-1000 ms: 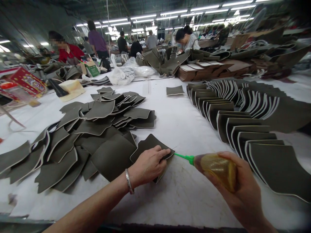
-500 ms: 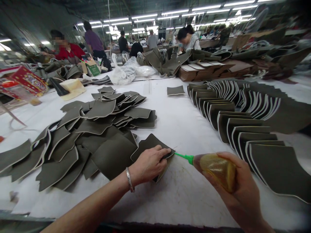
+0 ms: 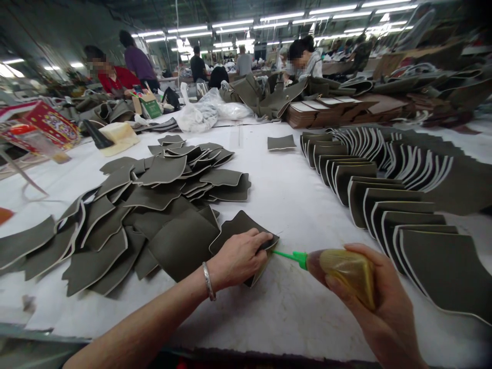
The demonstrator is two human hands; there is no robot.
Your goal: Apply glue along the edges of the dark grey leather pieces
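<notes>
My left hand [image 3: 237, 258] presses down on a dark olive leather piece [image 3: 238, 226] at the near middle of the white table [image 3: 284, 195], fingers curled over its right edge. My right hand [image 3: 378, 302] is wrapped round a soft amber glue bottle [image 3: 346, 269]. Its green nozzle [image 3: 289, 254] touches the edge of that piece, just under my left fingertips. A silver bangle sits on my left wrist.
A loose heap of the same olive pieces [image 3: 146, 205] lies to the left. Overlapping rows of white-edged pieces [image 3: 384, 189] fan out on the right. One single piece [image 3: 281, 142] lies farther back. Stacked brown panels [image 3: 326, 110], plastic bags [image 3: 203, 114] and several seated workers are behind.
The nozzle tip has slid a little left along the piece's edge, closer to my left fingers. My left hand stays on the piece.
</notes>
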